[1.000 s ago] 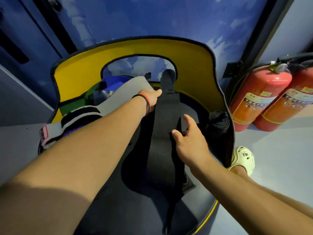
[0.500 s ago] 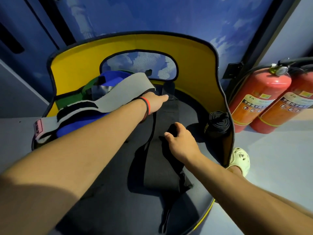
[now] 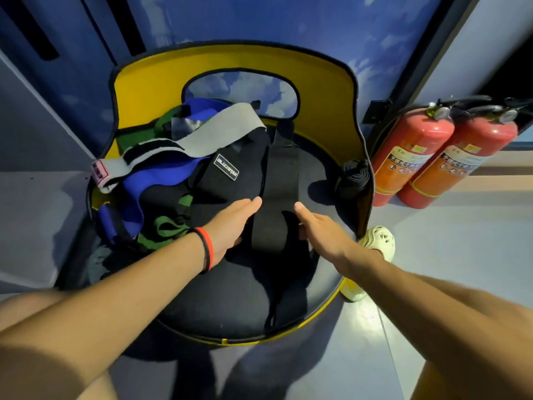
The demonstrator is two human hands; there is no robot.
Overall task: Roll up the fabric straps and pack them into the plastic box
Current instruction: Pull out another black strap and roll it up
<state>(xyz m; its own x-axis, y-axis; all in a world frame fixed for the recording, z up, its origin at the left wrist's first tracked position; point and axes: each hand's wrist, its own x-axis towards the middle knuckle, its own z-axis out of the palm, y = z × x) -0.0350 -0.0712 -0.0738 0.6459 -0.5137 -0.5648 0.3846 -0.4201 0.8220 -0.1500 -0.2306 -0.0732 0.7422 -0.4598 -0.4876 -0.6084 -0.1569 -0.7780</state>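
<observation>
Now the black strap (image 3: pixel 281 192) lies flat along the chair seat (image 3: pixel 230 301). The left hand (image 3: pixel 230 226) rests flat-fingered against one edge; whether the right hand (image 3: pixel 323 235) pinches the other, I cannot tell. Soft, limp, light webbing, I'd judge: best rolled from its near end.

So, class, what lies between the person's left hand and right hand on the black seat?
A wide black fabric strap lies flat there, running away from the person; the left hand and right hand flank its edges. The head view shows this.
</observation>
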